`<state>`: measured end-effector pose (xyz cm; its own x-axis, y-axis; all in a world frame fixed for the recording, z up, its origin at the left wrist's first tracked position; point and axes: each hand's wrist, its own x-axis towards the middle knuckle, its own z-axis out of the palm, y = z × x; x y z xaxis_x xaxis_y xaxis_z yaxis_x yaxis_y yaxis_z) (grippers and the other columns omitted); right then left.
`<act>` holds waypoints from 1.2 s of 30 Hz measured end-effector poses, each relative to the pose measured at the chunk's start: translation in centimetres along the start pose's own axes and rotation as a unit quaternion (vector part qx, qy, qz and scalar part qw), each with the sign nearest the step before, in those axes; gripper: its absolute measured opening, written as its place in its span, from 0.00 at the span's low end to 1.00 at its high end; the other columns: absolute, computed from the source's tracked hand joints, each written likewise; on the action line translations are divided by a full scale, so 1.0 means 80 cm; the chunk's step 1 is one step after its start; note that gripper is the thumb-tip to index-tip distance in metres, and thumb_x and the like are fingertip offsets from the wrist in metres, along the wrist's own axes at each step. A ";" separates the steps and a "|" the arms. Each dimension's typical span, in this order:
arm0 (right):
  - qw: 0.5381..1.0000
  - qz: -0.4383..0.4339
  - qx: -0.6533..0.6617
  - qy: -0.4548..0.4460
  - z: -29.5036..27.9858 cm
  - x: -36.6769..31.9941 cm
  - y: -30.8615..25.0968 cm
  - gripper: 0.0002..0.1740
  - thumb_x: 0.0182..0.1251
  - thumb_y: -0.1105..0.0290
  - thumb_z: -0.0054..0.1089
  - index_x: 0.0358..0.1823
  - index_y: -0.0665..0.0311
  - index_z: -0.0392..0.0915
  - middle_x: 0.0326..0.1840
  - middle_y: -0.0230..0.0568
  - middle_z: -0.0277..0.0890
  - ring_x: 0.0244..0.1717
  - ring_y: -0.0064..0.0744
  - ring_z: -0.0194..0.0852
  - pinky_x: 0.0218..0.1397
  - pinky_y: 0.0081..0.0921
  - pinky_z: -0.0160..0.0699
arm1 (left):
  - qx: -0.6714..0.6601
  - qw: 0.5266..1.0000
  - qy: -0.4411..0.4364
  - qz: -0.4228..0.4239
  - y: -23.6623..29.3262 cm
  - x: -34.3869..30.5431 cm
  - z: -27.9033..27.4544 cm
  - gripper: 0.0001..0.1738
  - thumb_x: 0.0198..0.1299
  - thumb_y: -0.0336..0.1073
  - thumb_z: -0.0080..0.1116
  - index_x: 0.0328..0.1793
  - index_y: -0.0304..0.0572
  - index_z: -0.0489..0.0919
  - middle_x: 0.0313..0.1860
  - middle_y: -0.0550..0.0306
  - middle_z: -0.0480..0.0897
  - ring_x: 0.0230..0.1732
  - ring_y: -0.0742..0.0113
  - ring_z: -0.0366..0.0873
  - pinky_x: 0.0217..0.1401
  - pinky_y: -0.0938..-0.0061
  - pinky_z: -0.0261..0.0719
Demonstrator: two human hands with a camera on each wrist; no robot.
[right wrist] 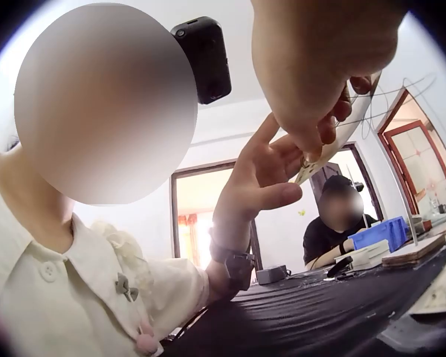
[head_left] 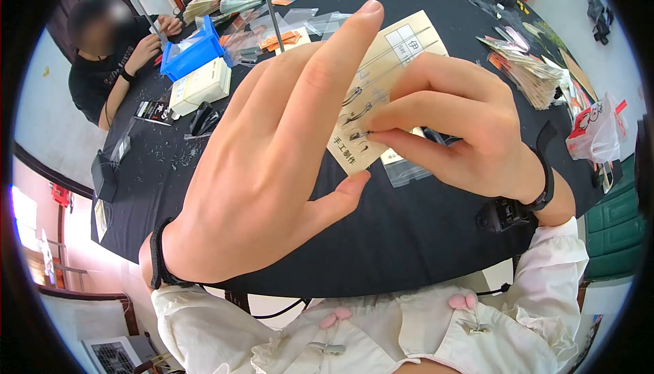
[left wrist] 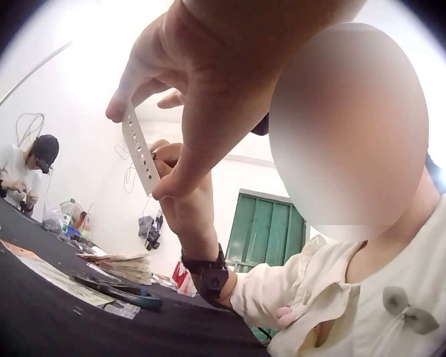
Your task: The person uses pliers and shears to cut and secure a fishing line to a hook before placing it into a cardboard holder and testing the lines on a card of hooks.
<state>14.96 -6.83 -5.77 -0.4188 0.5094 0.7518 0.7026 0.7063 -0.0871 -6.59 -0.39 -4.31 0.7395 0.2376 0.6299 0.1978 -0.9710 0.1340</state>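
A cream paper card (head_left: 375,74) with printed characters is held up over the table. My left hand (head_left: 266,135) grips it by its edges between thumb and fingers; in the left wrist view the card (left wrist: 139,152) stands nearly edge-on, showing a row of holes. Several small dark fish hooks (head_left: 352,96) lie across its face, with thin lines running up the card. At the card's lower part my right hand (head_left: 470,115) pinches a fish hook (head_left: 360,135) between thumb and index finger. The palm side of my left hand is hidden in the head view.
Behind the hands lies a black-covered table (head_left: 422,224). A blue bin (head_left: 197,50) on a white box (head_left: 201,88) stands at left, near another person (head_left: 102,47). Stacked cards (head_left: 524,67) and a plastic bag (head_left: 599,129) are at right. A thin metal rod (head_left: 269,6) rises behind my left hand.
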 end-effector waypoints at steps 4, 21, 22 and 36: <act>1.000 -0.006 -0.010 -0.006 -0.001 0.000 -0.001 0.14 0.43 0.77 0.77 0.35 0.63 0.85 0.33 0.34 0.77 0.29 0.31 0.75 0.29 0.26 0.71 | 0.006 1.000 0.022 -0.015 0.003 -0.002 0.002 0.62 0.31 0.27 0.77 0.81 0.43 0.61 0.66 0.44 0.77 0.65 0.52 0.77 0.68 0.60 0.75; 0.986 -0.086 -0.134 -0.049 -0.040 0.000 0.016 0.13 0.49 0.75 0.75 0.37 0.64 0.82 0.42 0.40 0.78 0.34 0.35 0.76 0.34 0.27 0.73 | -0.002 1.000 0.002 0.016 -0.001 0.000 0.002 0.63 0.32 0.28 0.78 0.81 0.37 0.58 0.72 0.41 0.71 0.66 0.52 0.76 0.69 0.61 0.76; 0.986 -0.087 -0.136 -0.049 -0.044 0.000 0.016 0.13 0.49 0.75 0.75 0.37 0.64 0.82 0.42 0.40 0.78 0.34 0.35 0.76 0.34 0.27 0.73 | -0.014 0.999 0.019 0.022 -0.002 0.000 0.004 0.63 0.32 0.28 0.78 0.81 0.37 0.58 0.72 0.41 0.71 0.67 0.52 0.76 0.68 0.61 0.76; 0.956 0.243 0.156 0.053 -0.060 -0.020 0.033 0.06 0.73 0.79 0.58 0.48 0.70 0.77 0.43 0.35 0.81 0.47 0.19 0.79 0.53 0.18 0.76 | -0.025 0.999 0.031 -0.011 -0.004 -0.002 0.002 0.64 0.39 0.35 0.80 0.83 0.40 0.54 0.66 0.39 0.75 0.67 0.50 0.76 0.67 0.59 0.76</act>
<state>20.28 -8.15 -4.09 -0.0153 0.7736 0.6335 0.5861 0.5202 -0.6211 -6.68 -0.09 -4.54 0.6932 0.2591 0.6726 0.1809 -0.9658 0.1856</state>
